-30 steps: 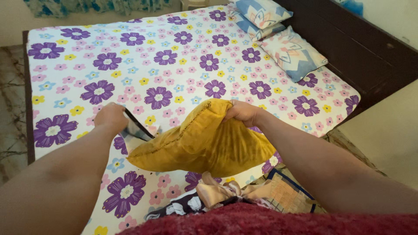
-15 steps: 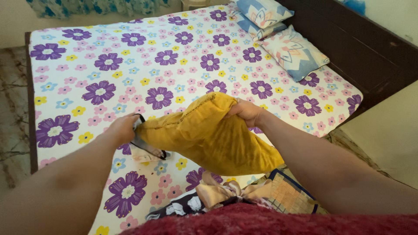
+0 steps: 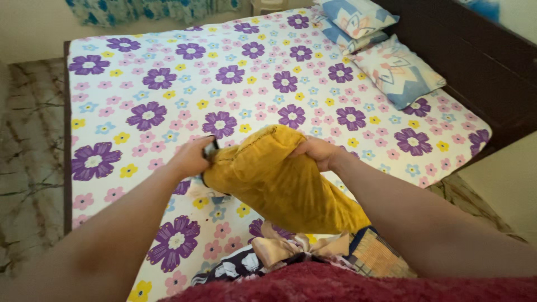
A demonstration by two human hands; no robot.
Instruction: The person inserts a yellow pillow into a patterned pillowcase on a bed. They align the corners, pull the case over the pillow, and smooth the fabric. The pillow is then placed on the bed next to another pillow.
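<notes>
1. Left hand is pinched shut on one end of the mustard yellow cloth; right hand is clamped on its top edge.
2. The cloth hangs bunched between them, just above the flowered bedsheet.
3. Risk, I'd say: it's heavy and crumpled, so a loose pinch lets it flop onto the clothes pile.

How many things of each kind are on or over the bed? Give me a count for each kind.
Pillows: 2
Yellow cloth, held by left hand and right hand: 1
Patterned cloths heaped at the near edge: number cannot be told
Total counted: 3
</notes>
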